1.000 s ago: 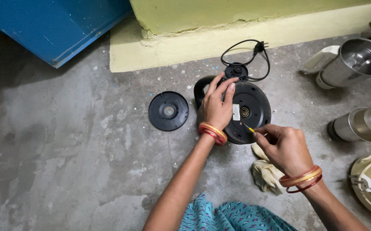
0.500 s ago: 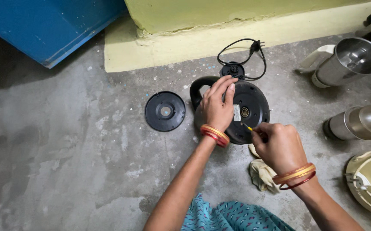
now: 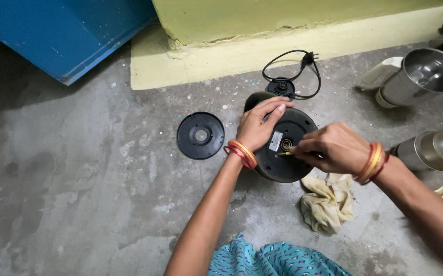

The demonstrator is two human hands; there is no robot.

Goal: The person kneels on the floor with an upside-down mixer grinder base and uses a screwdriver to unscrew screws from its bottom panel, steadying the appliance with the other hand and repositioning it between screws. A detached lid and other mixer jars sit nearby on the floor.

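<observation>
Black electric kettle (image 3: 288, 153) sits upside down on the concrete floor (image 3: 104, 204), underside facing up, roughly mid-frame. White label and a brass-coloured centre contact show on the exposed underside.

Left hand (image 3: 259, 125) lies over the far-left edge of the kettle's underside, fingers spread and pressing, steadying the body. Right hand (image 3: 331, 148) has its fingers pinched together on a thin yellow-handled tool (image 3: 284, 153), probably a small screwdriver; the tip sits on the underside, just beside the centre contact. Whether it is seated in a screw is too small to tell.

Progress, as a judgement: disassembly of the underside looks underway, not finished. A round black disc (image 3: 200, 135), likely a bottom cover plate, lies flat on the floor to the left of the kettle, apart from it. No loose screws can be made out. Inner underside is still in place on the body.

Power base with coiled black cord and plug (image 3: 290, 76) rests just beyond the kettle, near the yellow wall step (image 3: 231, 56). Crumpled cream rag (image 3: 328, 202) lies on the floor under the right wrist. Two steel mixer jars (image 3: 425, 74) lie on their sides at right, well apart from the kettle. Blue panel (image 3: 63, 36) upper left.
</observation>
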